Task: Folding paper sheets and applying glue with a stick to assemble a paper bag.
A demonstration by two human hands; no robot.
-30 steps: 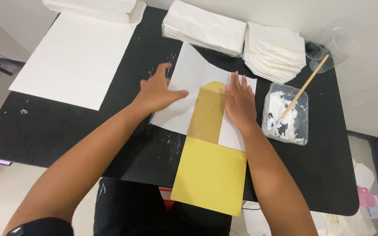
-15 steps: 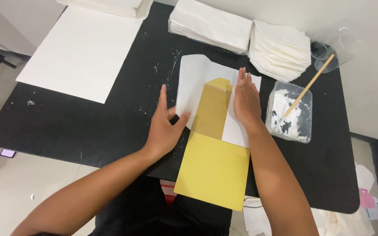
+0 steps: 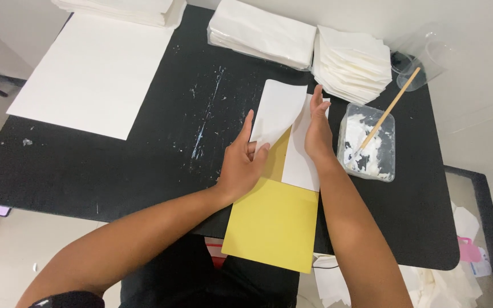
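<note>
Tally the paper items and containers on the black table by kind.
Large flat white paper sheet: 1
Stacks of folded white paper: 3
Yellow rectangular card template: 1
White sheet being folded: 1
Clear plastic paste tub: 1
Clear plastic cup: 1
Total: 8

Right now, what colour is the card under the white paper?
Yellow card, clearest in the head view.

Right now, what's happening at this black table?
A person is folding a white paper sheet around a yellow card on the black table. The left hand lifts the sheet's left flap over the card, while the right hand stands on edge against the other side. A clear tray of white paste with a wooden stick sits to the right, and stacks of folded white paper lie behind.
</note>
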